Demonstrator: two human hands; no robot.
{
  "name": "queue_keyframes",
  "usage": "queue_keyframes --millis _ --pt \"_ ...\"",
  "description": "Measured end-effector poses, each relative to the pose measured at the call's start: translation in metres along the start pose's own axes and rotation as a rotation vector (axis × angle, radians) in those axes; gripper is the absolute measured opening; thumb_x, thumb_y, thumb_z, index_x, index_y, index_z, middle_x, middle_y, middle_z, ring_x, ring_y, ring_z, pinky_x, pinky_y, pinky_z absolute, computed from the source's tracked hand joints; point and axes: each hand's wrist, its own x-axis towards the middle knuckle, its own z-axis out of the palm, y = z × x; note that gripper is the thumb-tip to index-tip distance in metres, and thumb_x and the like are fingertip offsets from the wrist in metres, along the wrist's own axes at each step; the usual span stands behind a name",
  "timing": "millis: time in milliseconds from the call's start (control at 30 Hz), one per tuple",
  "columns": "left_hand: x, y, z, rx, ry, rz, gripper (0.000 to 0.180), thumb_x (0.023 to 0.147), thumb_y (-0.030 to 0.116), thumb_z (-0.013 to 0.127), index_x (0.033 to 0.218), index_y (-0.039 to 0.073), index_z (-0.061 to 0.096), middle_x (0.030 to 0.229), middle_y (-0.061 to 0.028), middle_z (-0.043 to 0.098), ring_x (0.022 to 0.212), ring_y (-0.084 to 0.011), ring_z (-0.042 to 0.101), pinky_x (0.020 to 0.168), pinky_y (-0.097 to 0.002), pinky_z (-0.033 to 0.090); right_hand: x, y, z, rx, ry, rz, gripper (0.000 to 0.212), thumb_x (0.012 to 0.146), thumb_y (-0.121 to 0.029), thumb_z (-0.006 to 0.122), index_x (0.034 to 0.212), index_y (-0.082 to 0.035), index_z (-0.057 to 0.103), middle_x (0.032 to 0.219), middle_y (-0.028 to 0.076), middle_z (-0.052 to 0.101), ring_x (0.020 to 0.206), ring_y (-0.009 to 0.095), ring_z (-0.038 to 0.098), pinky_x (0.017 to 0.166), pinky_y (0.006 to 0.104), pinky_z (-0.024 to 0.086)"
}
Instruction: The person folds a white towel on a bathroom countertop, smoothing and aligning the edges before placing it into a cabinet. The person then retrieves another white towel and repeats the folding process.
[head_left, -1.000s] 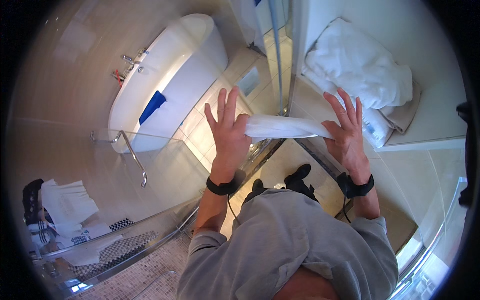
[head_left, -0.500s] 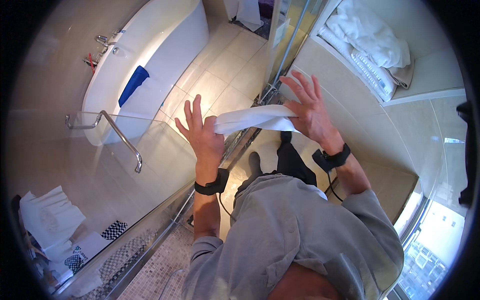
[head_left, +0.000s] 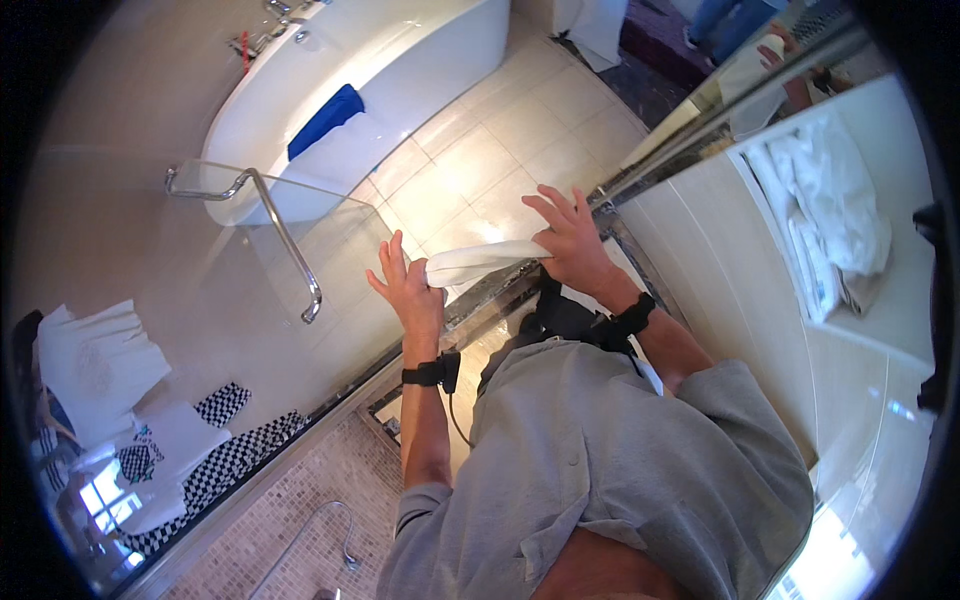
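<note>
A narrow white strip of folded fabric [head_left: 485, 262] is held in mid-air in front of the person's body, above the shower threshold, running roughly level and drawn out between both hands. The left hand [head_left: 411, 298] grips its left end between thumb and index finger; the other fingers are raised and spread. The right hand [head_left: 578, 252] grips the opposite end in the same manner, its remaining fingers extended upward. Black straps [head_left: 425, 373] encircle both wrists. The person wears a grey short-sleeved shirt [head_left: 590, 440].

Beyond the hands lies a floor of large beige tiles [head_left: 470, 160]. Next to it stands a white oval bathtub [head_left: 430, 75], with a dark blue cloth [head_left: 327, 122] draped over its near rim. To the left, a bent chrome bar handle [head_left: 280, 238] is fitted to a clear glass panel [head_left: 350, 260]. To the right, bunched white towels [head_left: 835, 205] lie in a white recessed shelf [head_left: 898, 310]. At lower left is black-and-white checked fabric [head_left: 240, 465].
</note>
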Motion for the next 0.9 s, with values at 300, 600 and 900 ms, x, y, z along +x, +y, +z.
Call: queue_keyframes --millis 300,600,900 --pt "0.068 -0.032 0.051 0.053 0.074 -0.131 0.019 0.077 -0.002 0.078 0.093 0.007 0.076 0.164 -0.0087 0.055 0.156 -0.0392 0.043 0.123 -0.0799 0.017 0.074 0.048 0.039 0.052 -0.061 -0.057 0.012 0.075 -0.006 0.080 0.086 -0.004 0.075 0.154 0.013 0.060 0.153 0.038 0.047 0.123 0.0727 0.029" --pt "0.170 -0.081 0.115 0.010 0.098 -0.194 0.021 0.080 -0.002 0.074 0.096 0.010 0.079 0.146 -0.0038 0.067 0.144 -0.0311 0.055 0.125 -0.0723 0.023 0.163 0.099 0.092 -0.033 -0.079 0.059 0.017 0.074 -0.009 0.085 0.088 -0.006 0.077 0.149 0.012 0.063 0.148 0.037 0.050 0.122 0.0705 0.032" --pt "0.322 -0.252 0.199 0.061 -0.018 -0.183 0.031 0.079 -0.007 0.071 0.102 0.010 0.082 0.135 -0.0019 0.072 0.137 -0.0269 0.059 0.127 -0.0701 0.023 0.332 0.149 0.239 -0.093 -0.240 0.134 0.013 0.084 -0.018 0.085 0.092 -0.009 0.079 0.143 0.005 0.065 0.146 0.030 0.053 0.126 0.0693 0.028"
